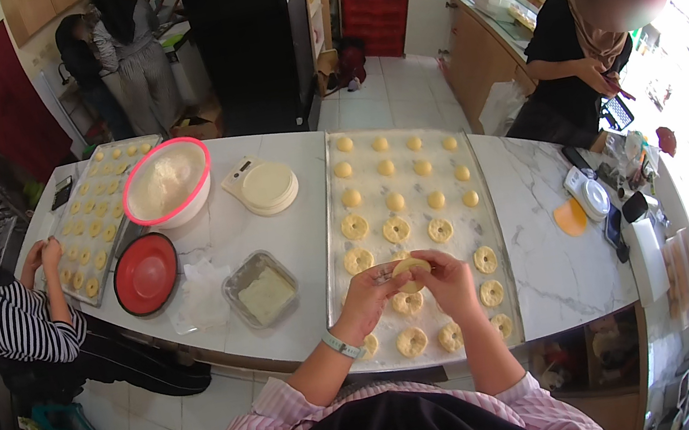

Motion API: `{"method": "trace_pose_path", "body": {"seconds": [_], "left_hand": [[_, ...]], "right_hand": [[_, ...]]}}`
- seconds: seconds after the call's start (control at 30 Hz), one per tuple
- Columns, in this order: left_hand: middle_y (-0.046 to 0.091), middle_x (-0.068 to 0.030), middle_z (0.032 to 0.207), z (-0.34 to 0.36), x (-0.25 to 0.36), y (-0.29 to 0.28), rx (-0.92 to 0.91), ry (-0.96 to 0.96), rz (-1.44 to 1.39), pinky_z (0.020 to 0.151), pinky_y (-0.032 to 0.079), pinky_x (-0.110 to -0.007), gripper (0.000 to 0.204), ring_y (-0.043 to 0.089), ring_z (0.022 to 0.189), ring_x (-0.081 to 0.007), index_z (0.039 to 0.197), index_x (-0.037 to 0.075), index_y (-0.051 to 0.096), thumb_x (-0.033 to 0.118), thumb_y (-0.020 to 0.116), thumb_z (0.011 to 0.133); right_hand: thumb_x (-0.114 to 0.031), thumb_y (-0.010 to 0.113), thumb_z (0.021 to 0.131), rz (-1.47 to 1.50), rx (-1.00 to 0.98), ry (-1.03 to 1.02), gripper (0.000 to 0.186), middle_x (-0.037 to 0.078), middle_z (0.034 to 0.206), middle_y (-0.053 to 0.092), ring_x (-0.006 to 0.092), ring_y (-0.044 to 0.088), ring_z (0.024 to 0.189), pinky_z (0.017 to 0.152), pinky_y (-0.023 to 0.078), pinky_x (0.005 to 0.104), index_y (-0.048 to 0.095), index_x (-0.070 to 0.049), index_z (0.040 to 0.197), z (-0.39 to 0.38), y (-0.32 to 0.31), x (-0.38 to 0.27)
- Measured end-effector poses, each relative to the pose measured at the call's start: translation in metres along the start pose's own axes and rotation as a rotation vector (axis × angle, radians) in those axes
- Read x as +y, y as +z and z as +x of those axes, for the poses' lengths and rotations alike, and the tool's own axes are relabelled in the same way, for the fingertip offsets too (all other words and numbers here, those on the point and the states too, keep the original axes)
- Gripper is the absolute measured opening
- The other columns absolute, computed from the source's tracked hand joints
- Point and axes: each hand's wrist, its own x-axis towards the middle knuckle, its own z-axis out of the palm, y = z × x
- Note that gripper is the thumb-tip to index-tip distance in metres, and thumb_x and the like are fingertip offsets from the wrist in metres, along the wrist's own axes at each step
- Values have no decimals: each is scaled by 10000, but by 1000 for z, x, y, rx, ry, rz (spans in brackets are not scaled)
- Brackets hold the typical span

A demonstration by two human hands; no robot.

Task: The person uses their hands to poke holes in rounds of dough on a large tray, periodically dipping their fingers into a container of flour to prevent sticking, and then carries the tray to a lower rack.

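both hands' grip, left hand (367, 289) and right hand (446, 275), pinches a pale dough ring (410, 268) above the floured tray (488, 190).

A white kitchen scale's small grey screen (242, 170) faces up beside the pink-rimmed bowl (168, 183).

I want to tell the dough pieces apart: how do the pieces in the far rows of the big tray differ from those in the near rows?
The far-row pieces are plain smooth balls; the near-row pieces are flattened rings with a dent or hole in the middle. The far ones look smaller, the near ones wider. Both are pale yellow dough on the same tray. The left hand and right hand hold one piece.
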Motion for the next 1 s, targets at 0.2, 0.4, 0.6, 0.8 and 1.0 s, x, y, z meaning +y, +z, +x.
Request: {"method": "trace_pose_path", "body": {"seconds": [0.2, 0.4, 0.6, 0.8, 1.0], "left_hand": [[658, -41, 896, -3, 0, 2, 36, -54, -22, 693, 452, -206, 258, 597, 797, -89, 1039, -7, 627, 131, 663, 824], [657, -51, 865, 1, -4, 9, 26, -60, 16, 682, 469, -210, 229, 607, 790, -101, 992, -16, 643, 148, 655, 833], [654, -63, 846, 8, -4, 20, -44, -123, 100, 695, 482, -215, 229, 611, 778, -109, 972, -32, 640, 154, 648, 841], [654, -76, 872, 16, -6, 21, -27, -183, 183, 699, 502, -247, 225, 625, 786, -132, 957, -21, 642, 168, 654, 836], [652, -84, 886, 18, -7, 25, 27, -139, 111, 706, 506, -245, 240, 625, 792, -131, 963, -32, 640, 174, 649, 840]], "right_hand": [[12, 616, 813, 14, -77, 111, 250, 82, 913, 642, 107, 603, 826, 720, 480, 227, 604, 64, 1058, -5, -17, -14], [10, 616, 814, 74, -110, 104, 244, 67, 903, 642, 110, 603, 817, 722, 473, 218, 617, 46, 1056, -10, -23, -6], [-38, 651, 804, 14, -112, 106, 266, 65, 888, 646, 87, 588, 773, 699, 468, 214, 625, 36, 1058, -4, -31, -5], [-54, 637, 823, 93, -130, 111, 245, 50, 858, 654, 89, 590, 778, 710, 471, 223, 624, 36, 1049, 3, -35, -13], [-89, 634, 838, 27, -91, 162, 252, 58, 864, 654, 97, 598, 788, 726, 469, 226, 620, 39, 1054, 5, -44, -8]]}}
